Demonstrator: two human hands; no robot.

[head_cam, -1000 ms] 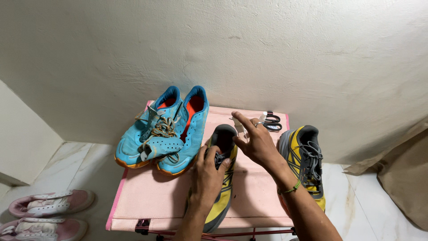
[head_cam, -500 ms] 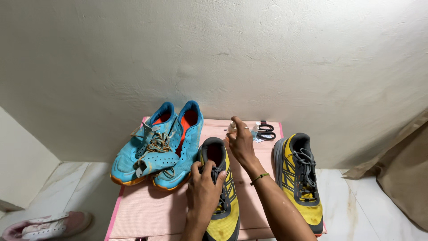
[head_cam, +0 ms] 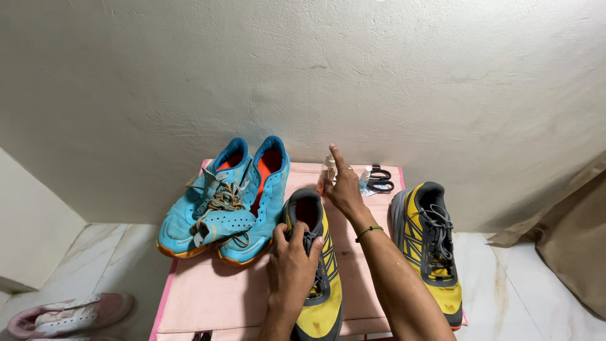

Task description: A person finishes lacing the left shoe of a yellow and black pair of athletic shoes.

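Observation:
My left hand grips the laced middle of a yellow and grey running shoe that lies on a pink cloth-covered stand. My right hand reaches past the shoe's heel, forefinger raised, and closes around a small pale spray bottle at the back of the stand. The matching yellow shoe lies to the right, untouched.
A pair of blue shoes with orange lining lies at the stand's back left. Black scissors and a small white bottle rest at the back edge. A pink and white shoe sits on the marble floor at left. A plastered wall rises behind.
The view has dropped closer to the stand. My right hand moved from above the shoe to the small bottle at the back. My left hand stays on the yellow shoe.

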